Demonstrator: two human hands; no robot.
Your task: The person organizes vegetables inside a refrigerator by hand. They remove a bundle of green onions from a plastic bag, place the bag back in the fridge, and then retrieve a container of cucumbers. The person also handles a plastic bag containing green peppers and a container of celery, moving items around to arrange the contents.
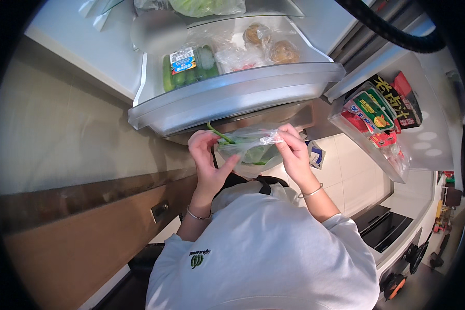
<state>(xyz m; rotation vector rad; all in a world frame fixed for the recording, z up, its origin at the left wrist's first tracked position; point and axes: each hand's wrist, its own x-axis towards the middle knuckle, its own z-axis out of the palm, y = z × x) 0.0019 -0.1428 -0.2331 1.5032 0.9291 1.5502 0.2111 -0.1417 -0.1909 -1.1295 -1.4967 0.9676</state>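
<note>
Between my hands, in front of my body, is a clear plastic bag (pixel 252 159) holding long green vegetables (pixel 226 138) that look like green peppers. One thin curved green end sticks out past the bag's left side. My left hand (pixel 209 155) grips the bag at that side, with its thumb across the film. My right hand (pixel 296 153) pinches the bunched film at the bag's right edge. The bag hangs just in front of the pulled-out fridge drawer (pixel 236 91). How many vegetables are inside is hard to tell through the film.
In the drawer lie packaged cucumbers (pixel 192 69) and potatoes (pixel 285 52) in clear plastic. A bag of leafy greens (pixel 207 6) rests on the shelf above. The open door's bin (pixel 372 143) at right holds several food packets. A blue and white package (pixel 316 155) stands on the tiled floor.
</note>
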